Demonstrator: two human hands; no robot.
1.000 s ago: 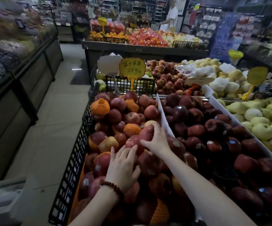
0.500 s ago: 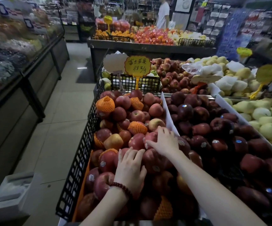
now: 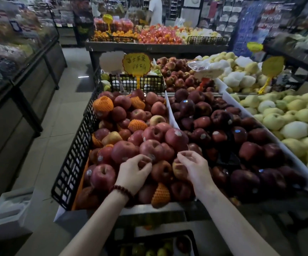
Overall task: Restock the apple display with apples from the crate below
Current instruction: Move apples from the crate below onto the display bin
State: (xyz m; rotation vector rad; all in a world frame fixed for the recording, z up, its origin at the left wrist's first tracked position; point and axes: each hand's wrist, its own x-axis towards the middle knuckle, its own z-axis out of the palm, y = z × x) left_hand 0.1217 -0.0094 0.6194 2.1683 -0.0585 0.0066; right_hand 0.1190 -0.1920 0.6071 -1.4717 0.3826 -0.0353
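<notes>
The apple display is a pile of red apples (image 3: 153, 133), some in orange foam nets, inside a black lattice bin (image 3: 75, 163). My left hand (image 3: 133, 172), a bead bracelet on its wrist, hovers over the near apples with fingers curled and nothing in them. My right hand (image 3: 193, 168) is beside it, fingers loosely curled above a reddish-yellow apple (image 3: 178, 169); I see no grip on it. Below the shelf edge, between my forearms, stands the black crate (image 3: 168, 234) with several apples in it, mostly cut off by the frame's bottom.
A white divider (image 3: 171, 115) separates the red pile from dark red apples (image 3: 223, 135); pale green fruit (image 3: 288, 117) lies further right. A yellow price sign (image 3: 136, 64) stands behind. Left is a tiled aisle (image 3: 57, 126) and glass cases (image 3: 20, 71). A person in white (image 3: 156, 10) stands far back.
Both hands have drawn back from the middle of the pile to its near edge and curled their fingers. The view has pulled back and tilted down, revealing the crate.
</notes>
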